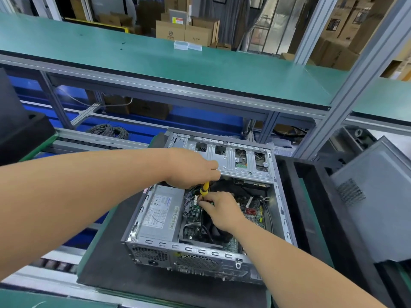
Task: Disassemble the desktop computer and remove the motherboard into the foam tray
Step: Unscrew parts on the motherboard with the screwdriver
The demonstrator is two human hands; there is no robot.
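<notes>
Computer case (200,247): grey metal, side panel off, lying open side up on a black mat (104,252) on the desk. Power supply (159,213): silver box with a printed label, seated in the near-left part of the case. Motherboard (252,213): green board, in place on the floor of the case, partly covered by black cables and the right hand. Drive cage (224,160): perforated metal bracket across the far end of the case. Screwdriver (204,188): yellow and black handle, held upright over the left middle of the board, just right of the power supply; its tip is hidden. Left hand (191,167): reaches in from the left, fingers curled round the top of the screwdriver handle. Right hand (222,210): reaches in from the lower right, fingers pressed together down at the board beside the screwdriver's lower end; whether they pinch anything cannot be told. Foam tray (295,196): black, standing just right of the case. Grey panel (373,203): with a mesh vent, lying at the far right. Green shelf (155,56): runs above the desk; cardboard boxes (184,30) are stacked behind it.
</notes>
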